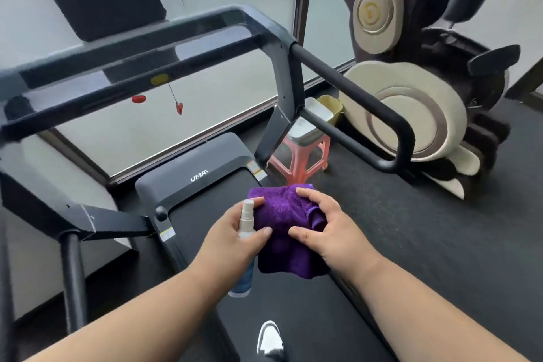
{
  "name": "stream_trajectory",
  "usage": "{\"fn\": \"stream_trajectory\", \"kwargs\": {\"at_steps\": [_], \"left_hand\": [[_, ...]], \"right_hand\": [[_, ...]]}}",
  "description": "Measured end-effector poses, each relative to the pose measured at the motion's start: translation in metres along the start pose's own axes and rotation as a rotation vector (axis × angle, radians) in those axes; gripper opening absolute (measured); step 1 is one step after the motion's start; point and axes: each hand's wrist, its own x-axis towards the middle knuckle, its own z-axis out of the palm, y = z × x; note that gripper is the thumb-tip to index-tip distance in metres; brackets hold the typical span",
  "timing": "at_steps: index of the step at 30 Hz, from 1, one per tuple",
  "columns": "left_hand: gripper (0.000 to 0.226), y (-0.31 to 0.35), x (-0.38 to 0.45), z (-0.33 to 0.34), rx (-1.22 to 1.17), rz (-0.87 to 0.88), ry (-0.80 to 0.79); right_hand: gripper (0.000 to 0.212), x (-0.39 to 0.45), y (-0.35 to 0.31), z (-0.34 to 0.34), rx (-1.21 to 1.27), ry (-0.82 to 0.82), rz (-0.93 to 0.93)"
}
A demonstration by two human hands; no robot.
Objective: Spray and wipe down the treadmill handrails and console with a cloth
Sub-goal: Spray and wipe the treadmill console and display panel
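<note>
Fingers of both hands curl into the crumpled purple microfibre cloth [286,223], held over the black treadmill belt [308,308]; the left hand [232,236] also clamps a small clear plastic spray bottle [245,225], while the right hand [329,226] grips the cloth's other side. Nothing looks wiped yet, I judge: dark grey console bar [152,50] and black tubular right handrail [352,94] remain ahead. A cream-and-brown massage chair [411,103] crowds that rail; a pink plastic stool [299,159] sits below it; a red safety clip [179,107] dangles.
</note>
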Motion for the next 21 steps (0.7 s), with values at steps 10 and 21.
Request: {"fn": "stream_trajectory", "kwargs": {"at_steps": [10, 21], "left_hand": [[0.041, 0.052, 0.029, -0.041, -0.09, -0.048, 0.148], [0.042, 0.083, 0.115, -0.036, -0.114, -0.103, 0.369]], "right_hand": [[0.066, 0.068, -0.07, 0.0, -0.064, -0.145, -0.073], [0.063, 0.195, -0.088, -0.023, -0.055, -0.328, -0.177]]}}
